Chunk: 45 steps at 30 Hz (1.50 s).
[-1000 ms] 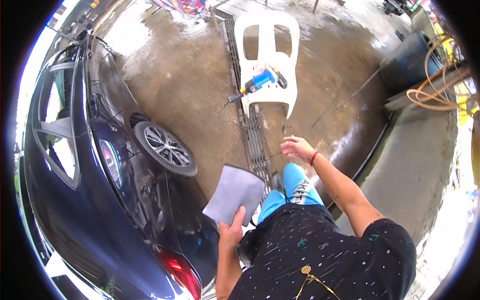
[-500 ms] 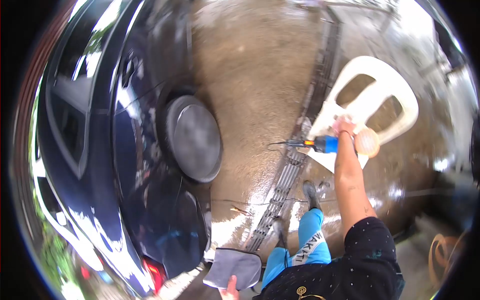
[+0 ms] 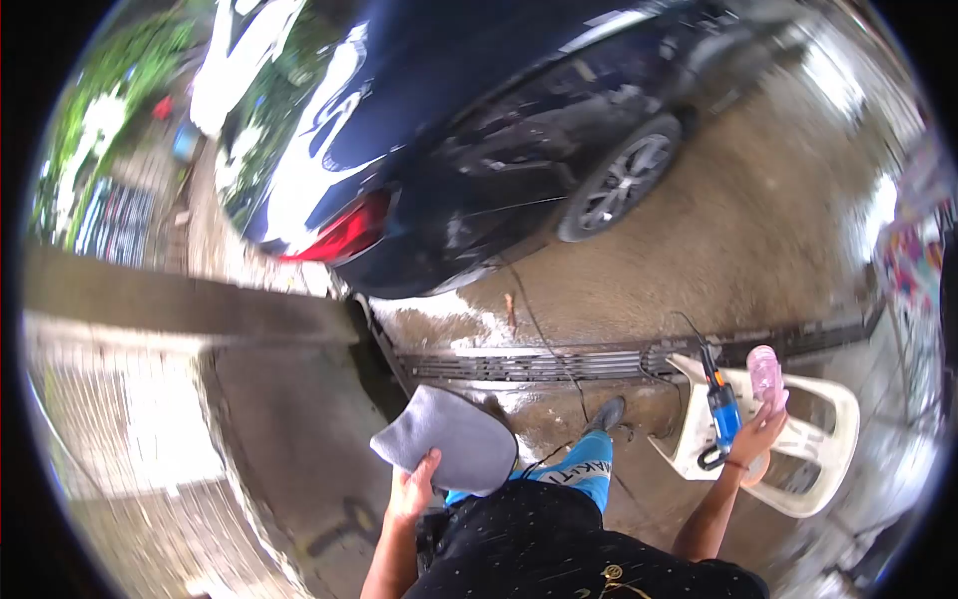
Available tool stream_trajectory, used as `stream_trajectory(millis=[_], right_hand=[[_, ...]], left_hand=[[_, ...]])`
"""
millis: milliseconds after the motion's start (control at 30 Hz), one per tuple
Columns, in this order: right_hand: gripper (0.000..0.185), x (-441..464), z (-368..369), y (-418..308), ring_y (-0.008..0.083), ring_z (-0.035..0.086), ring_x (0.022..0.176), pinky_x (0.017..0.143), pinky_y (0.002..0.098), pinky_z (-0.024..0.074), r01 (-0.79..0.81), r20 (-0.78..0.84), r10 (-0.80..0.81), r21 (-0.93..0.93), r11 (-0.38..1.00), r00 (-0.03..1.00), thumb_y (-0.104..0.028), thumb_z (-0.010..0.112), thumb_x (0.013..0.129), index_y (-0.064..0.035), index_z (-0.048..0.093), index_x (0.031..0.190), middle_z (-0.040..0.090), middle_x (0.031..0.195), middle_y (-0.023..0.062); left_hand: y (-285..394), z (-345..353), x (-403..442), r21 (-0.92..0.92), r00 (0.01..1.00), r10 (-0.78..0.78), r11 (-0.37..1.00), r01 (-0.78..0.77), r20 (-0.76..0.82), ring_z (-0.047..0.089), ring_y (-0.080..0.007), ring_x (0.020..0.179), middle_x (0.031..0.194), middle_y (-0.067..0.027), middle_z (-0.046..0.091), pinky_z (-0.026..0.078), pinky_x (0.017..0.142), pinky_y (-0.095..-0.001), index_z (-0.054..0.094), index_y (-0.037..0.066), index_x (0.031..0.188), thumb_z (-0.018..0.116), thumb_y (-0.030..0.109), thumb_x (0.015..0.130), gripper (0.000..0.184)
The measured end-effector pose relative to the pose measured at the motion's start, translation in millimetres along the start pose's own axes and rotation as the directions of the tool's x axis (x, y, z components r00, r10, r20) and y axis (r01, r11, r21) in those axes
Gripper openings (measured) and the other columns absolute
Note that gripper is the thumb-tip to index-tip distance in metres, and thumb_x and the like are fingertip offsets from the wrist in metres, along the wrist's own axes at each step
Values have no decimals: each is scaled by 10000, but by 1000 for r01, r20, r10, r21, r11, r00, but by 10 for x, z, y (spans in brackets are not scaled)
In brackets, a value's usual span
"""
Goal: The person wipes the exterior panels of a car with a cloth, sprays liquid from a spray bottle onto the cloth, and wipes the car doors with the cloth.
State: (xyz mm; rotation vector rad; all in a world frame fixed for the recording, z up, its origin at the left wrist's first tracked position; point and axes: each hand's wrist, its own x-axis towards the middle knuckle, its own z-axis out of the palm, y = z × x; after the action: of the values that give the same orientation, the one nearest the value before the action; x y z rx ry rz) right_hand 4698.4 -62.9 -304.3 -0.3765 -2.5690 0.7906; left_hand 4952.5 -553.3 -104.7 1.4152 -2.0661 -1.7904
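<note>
Pad in my left hand, bottle in my right.
My left hand (image 3: 409,494) pinches the grey pad (image 3: 454,439) by its near edge, thumb flat on top and fingers hidden beneath, so the pad sits out in front of my left side. My right hand (image 3: 758,434) is wrapped about the lower end of the pink bottle (image 3: 765,371), above the white chair (image 3: 846,419); from here I can't quite tell whether the bottle touches the chair. The blue-and-black polisher (image 3: 723,411) lies on the seat, just beside that hand. Beyond the drain grate (image 3: 509,365) stands the dark car (image 3: 489,130), its red tail light (image 3: 349,228) nearest the pad.
</note>
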Motion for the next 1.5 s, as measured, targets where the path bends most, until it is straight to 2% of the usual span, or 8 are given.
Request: stream_trajectory(millis=[200,333,433,767,1167,1233,1400,1500], right_hand=[[542,-579,-117,-2824,217,576,1089,1003,384,472,276,13,-414,728,628,910,-211,497,1058,78,353,1493,553,1392,182],[653,-1604,30,-5039,171,590,949,965,336,498,-233,235,-253,972,39,939,-189,560,1023,-41,250,1578,614,1153,94],[603,-2318,503,-6183,133,531,821,810,362,502,-667,315,-700,680,-305,641,-234,631,982,-146,365,1516,510,853,-19],[585,-5166,1606,-8372,379,691,1010,902,505,578,-888,529,-810,207,411,-252,-201,590,947,119,407,1401,625,1150,179],[497,-5866,4488,-11385,324,695,994,831,387,584,-803,370,-840,303,513,-397,-182,421,1036,129,412,1424,639,1191,277],[599,-5848,4841,-12073,387,642,1128,861,491,580,-783,391,-823,309,540,-413,-244,424,1043,127,286,1493,612,1210,288],[620,-5936,5896,-13206,528,644,1027,888,676,523,-729,487,-543,-466,501,-684,-319,410,955,-100,308,1526,594,1247,356],[509,-6130,6490,-13845,491,671,952,869,630,546,-711,511,-500,-428,557,-699,-381,441,919,2,575,1227,598,1250,344]], left_hand=[[-540,-1538,25,-387,976,-29,920,-59,-218,580,-137,1020,1144,-22,633,474,890,-293,597,19,1269,632,99,971,311],[-1101,-2811,219,-564,949,2,804,-188,-315,571,-127,1136,1260,-45,604,468,1015,-302,544,26,1353,624,45,969,392],[-1245,-3630,408,-652,935,-12,720,-238,-355,571,-149,1200,1325,-62,585,462,1046,-318,516,27,1389,628,33,961,442],[-953,-5620,1774,-552,907,88,768,-325,-411,571,-94,1013,1154,-12,628,467,872,-252,604,7,1266,646,115,988,301],[-237,-7619,5241,-542,932,116,786,-298,-344,571,-151,1151,1284,-57,601,460,1018,-302,548,-3,1346,582,44,1002,349],[-114,-7909,5691,-398,879,169,842,-364,-447,578,-174,1078,1159,-76,657,465,941,-325,611,-29,1247,624,149,996,308],[186,-8320,6331,-373,874,47,892,-255,-484,594,-191,1075,1152,-110,677,470,944,-341,615,-45,1233,623,204,992,346],[345,-8590,6792,-284,877,2,946,-158,-481,613,-214,1062,1133,-142,680,474,928,-344,617,-45,1227,624,202,989,344]])
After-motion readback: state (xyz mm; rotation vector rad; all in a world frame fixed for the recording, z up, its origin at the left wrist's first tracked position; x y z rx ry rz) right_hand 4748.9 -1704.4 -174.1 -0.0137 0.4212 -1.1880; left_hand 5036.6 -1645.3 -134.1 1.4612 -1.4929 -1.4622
